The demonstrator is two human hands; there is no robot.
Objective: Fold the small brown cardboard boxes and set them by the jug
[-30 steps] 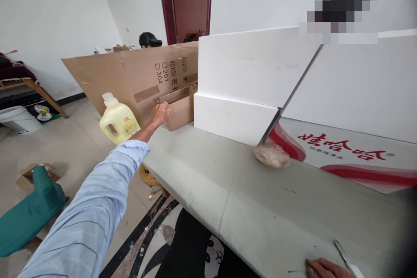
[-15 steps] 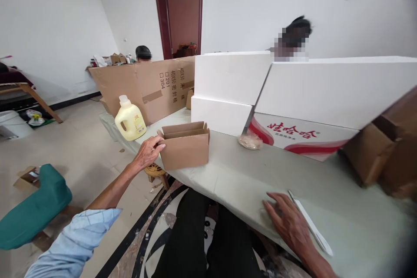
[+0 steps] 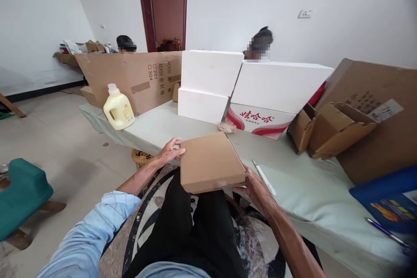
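A flat brown cardboard box point(image 3: 211, 158) is held above my lap at the table's front edge, its broad face upward and tilted toward me. My left hand point(image 3: 169, 152) grips its left edge, with fingertips against the side. At the front right corner, my right hand point(image 3: 256, 184) has its thumb by the upper edge and fingers at the underside. Just beyond that hand, a slim white tool point(image 3: 264, 178) with a narrow tip lies on the green-grey tablecloth point(image 3: 309, 182); its exact kind is unclear.
A pale yellow jug point(image 3: 119, 108) stands at the left. White boxes point(image 3: 211, 74) and a printed carton point(image 3: 260, 121) line the back, with a small plastic-wrapped bundle point(image 3: 227, 127) before them. Open cardboard boxes point(image 3: 339, 130), a blue package point(image 3: 387, 202) and a pen point(image 3: 387, 231) are right. Two people sit beyond.
The box has gone from standing on the table to lying flatter above my lap. My right hand has left the tablecloth beside the white tool and now grips the box. The view has swung right.
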